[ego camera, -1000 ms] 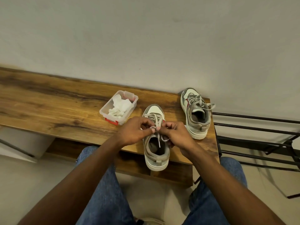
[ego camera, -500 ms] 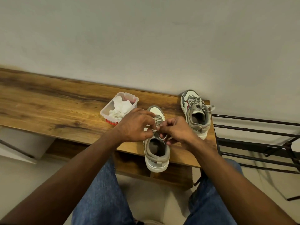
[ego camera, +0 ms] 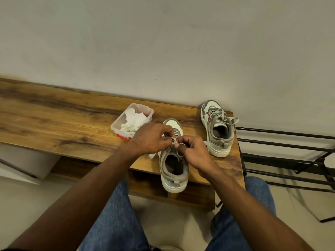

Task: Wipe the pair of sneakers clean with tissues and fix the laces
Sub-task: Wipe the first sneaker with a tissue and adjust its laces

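Hands meet over the nearer sneaker (ego camera: pixel 174 171), which stands at the front edge of the wooden bench (ego camera: pixel 59 127), heel toward the person and hanging slightly past that edge, toe pointing at the wall. The left hand (ego camera: pixel 150 138) has its fingers curled and pinches the laces (ego camera: pixel 173 140) just above the shoe's tongue; the right hand (ego camera: pixel 194 153) is curled too, thumb and forefinger pinching a small loop of the same laces beside the left hand's fingertips. The two hands touch or nearly touch at the knot; which, cannot be told. A short white bit of lace or tissue (ego camera: pixel 153 155) shows under the left wrist, at the bench's front edge.

The other sneaker (ego camera: pixel 217 129) sits at the right end of the bench, close to the back right corner, toe to the wall, its grey laces lying loose and spread across the top. The two shoes are apart, with bare wood between them.

Left of the nearer sneaker, just beyond the left hand, is a clear plastic box (ego camera: pixel 117 125) with red clips, holding crumpled white tissues (ego camera: pixel 133 121). A black metal rack (ego camera: pixel 290 151) stands beside the bench's right end. Both knees in blue jeans (ego camera: pixel 116 223) show below the forearms.
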